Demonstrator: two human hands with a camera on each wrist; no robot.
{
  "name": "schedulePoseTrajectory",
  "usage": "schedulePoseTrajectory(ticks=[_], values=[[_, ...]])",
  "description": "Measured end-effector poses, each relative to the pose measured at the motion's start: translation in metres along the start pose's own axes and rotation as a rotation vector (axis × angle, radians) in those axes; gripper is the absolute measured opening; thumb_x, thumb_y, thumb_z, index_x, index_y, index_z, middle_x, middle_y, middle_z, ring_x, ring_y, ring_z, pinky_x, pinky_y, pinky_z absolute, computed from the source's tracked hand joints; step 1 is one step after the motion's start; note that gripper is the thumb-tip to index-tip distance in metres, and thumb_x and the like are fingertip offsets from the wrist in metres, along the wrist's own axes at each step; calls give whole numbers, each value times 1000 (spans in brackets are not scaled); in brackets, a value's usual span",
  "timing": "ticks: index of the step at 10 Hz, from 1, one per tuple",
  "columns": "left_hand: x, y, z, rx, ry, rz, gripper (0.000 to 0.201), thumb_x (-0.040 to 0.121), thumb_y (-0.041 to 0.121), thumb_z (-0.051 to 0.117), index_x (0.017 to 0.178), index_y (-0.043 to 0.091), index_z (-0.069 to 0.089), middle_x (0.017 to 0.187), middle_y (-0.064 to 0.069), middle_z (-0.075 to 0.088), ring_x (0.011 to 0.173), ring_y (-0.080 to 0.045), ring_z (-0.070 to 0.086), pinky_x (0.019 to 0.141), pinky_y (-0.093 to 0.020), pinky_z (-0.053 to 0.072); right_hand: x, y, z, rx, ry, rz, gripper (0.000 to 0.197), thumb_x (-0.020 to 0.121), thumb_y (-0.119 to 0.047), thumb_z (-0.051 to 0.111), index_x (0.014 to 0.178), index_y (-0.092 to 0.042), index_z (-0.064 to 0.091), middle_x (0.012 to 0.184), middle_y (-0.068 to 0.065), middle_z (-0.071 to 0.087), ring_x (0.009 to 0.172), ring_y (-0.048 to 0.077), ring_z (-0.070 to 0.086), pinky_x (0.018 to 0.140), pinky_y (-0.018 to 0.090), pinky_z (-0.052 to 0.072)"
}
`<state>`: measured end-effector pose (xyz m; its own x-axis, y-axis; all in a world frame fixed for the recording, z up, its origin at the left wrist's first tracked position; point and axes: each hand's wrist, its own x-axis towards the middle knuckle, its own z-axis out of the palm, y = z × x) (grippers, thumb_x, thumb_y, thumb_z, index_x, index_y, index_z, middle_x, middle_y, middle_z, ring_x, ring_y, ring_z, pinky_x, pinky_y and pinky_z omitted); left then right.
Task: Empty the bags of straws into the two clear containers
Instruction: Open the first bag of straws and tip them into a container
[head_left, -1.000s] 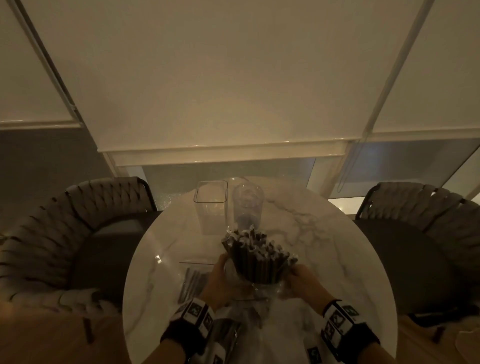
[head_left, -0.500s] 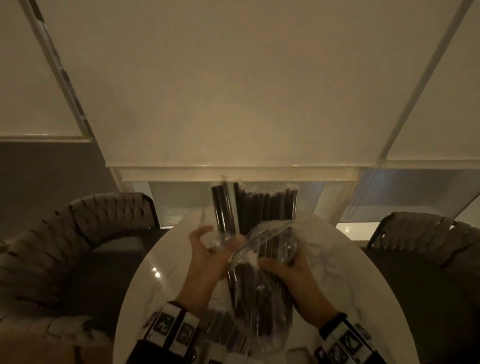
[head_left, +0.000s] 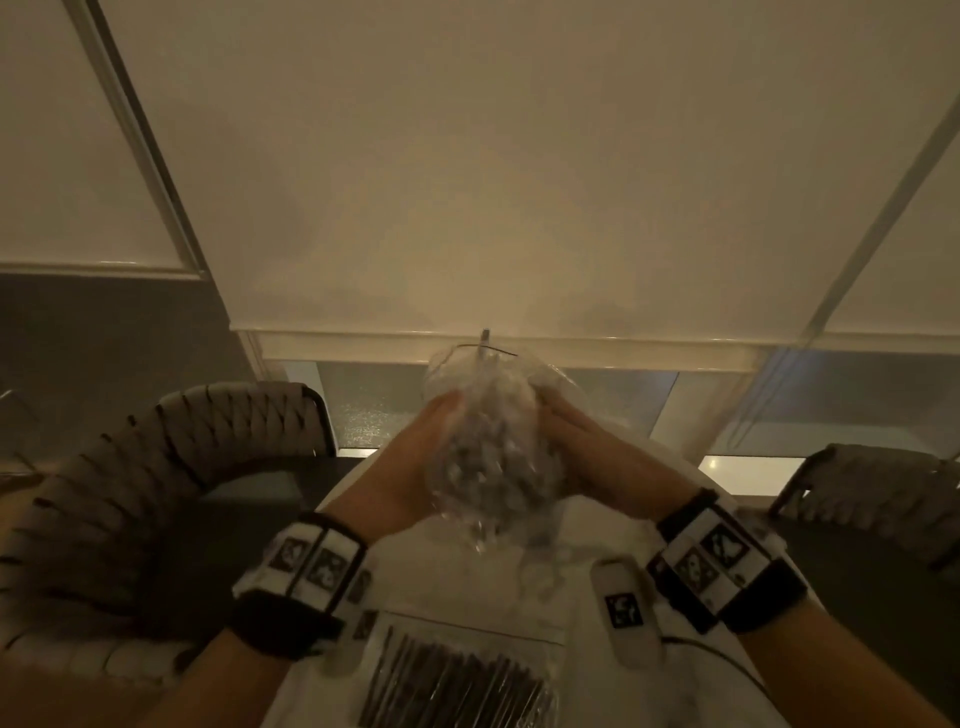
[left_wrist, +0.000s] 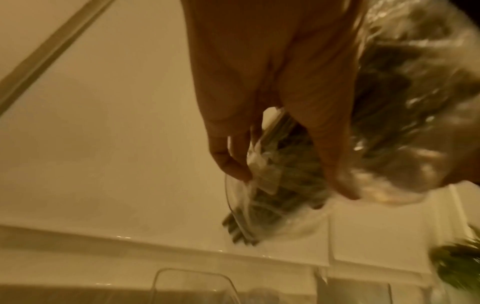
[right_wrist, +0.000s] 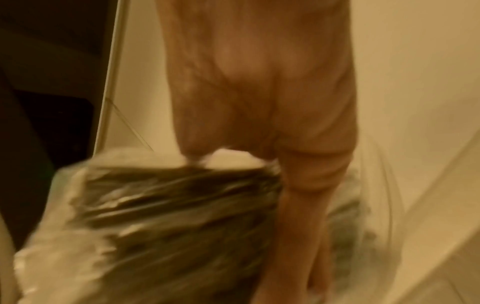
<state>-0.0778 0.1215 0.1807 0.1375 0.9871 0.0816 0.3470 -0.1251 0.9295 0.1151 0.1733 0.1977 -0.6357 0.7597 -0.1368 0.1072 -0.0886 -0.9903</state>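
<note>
Compared with half a second ago, the dark straws no longer stand up out of the bag's mouth: the clear bag (head_left: 493, 457) is now tipped away from the person, bunched between both hands, and only one straw tip (head_left: 485, 340) shows above a round clear rim (head_left: 470, 349). The hands have also risen and closed in on either side of the bundle, where before the left was spread and reaching.

On the left, a woven chair (head_left: 156, 467) curves beside the white marble table (head_left: 582, 587). The left hand (head_left: 410, 462) lies along the bag's left side, fingers long and nearly straight, pressing the plastic. In the left wrist view its fingertips (left_wrist: 233, 164) touch crumpled film where dark straws (left_wrist: 272, 185) spill past a thin clear rim; whether they pinch it I cannot tell, as the picture is blurred. A square clear container (left_wrist: 192, 288) stands below.

The bag of straws sits in the middle, above the table's far part. Nearer the person lies another flat bag of dark straws (head_left: 457, 686).

The right hand (head_left: 587, 447) mirrors the left, fingers extended along the bag's right side and pressed to it; the right wrist view shows the fingers (right_wrist: 301, 226) lying over the blurred straw bundle (right_wrist: 168, 216). A second woven chair (head_left: 872, 499) stands at far right.
</note>
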Motion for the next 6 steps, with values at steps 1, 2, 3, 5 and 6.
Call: schedulePoseTrajectory(ticks=[1,2,3,5,6], values=[[17,3,-31,-3,25,-137,42,81,-12,59,86,29,51,82,18,52,69,10,56,64,2,44,8,-23,-21,8,-250,87,59,80,-53,58,132,-32,39,125,13,60,113,34,61,88,44,54],[25,13,-41,-101,54,-49,34,82,8,62,66,37,60,56,15,62,60,0,58,57,-4,47,33,-37,-26,-355,-224,24,50,84,-10,67,127,-23,46,106,1,69,92,19,70,78,34,59],[45,14,-46,-55,76,-36,25,79,17,64,73,42,69,62,13,65,57,17,58,58,-5,45,69,-44,-22,-949,26,-65,72,72,-35,78,133,-26,41,108,2,67,92,16,63,78,30,53],[78,-26,-60,-57,117,-187,27,89,21,60,113,8,59,110,-12,66,91,-18,66,74,-27,54,115,-23,-30,-1056,58,21,95,51,-76,64,135,-41,36,129,10,37,126,36,32,111,40,28],[81,-36,-58,-142,117,-240,32,86,32,61,115,19,54,107,0,63,94,-17,64,69,-26,53,118,-21,-26,-918,48,-55,64,74,-45,73,130,-22,50,134,11,50,123,24,41,108,35,33]])
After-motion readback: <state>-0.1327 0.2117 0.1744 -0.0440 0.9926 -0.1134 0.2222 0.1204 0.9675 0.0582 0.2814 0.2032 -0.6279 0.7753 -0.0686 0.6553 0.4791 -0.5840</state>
